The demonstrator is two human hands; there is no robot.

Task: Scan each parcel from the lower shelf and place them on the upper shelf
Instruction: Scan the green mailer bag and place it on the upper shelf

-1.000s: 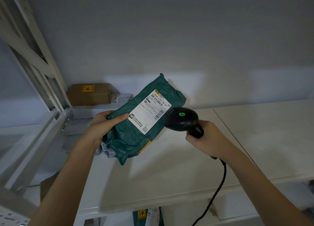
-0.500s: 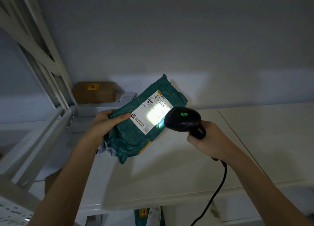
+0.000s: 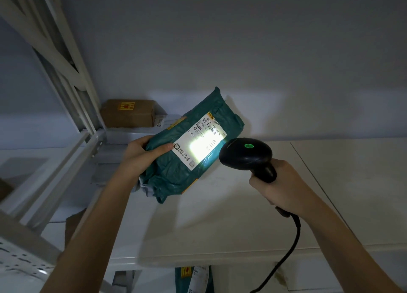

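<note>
Between my two hands, above the upper shelf (image 3: 220, 215), the scan is under way, and I judge that doing it well is mostly a matter of steadiness. I keep the green parcel (image 3: 176, 171) tilted so its white label (image 3: 199, 145) faces the scanner (image 3: 246, 155), whose light falls across the label's middle; the bright patch nearly washes out the print there, so easing the scanner head back a little, or flattening the wrinkled wrap, would probably give a cleaner read of the barcode.

My left hand (image 3: 143, 153) grips the parcel's near-left edge, thumb lying on top just short of the label's corner, the other fingers curled underneath and out of sight. I should keep that thumb off the print. My right hand (image 3: 284, 189) is wrapped tight round the scanner's handle, fingers closed, its cable (image 3: 286, 257) hanging down below my wrist.

Beyond my left hand, a brown box (image 3: 128, 113) already sits at the back of the shelf. Below my wrists, another green parcel (image 3: 193, 278) waits on the lower shelf.
</note>
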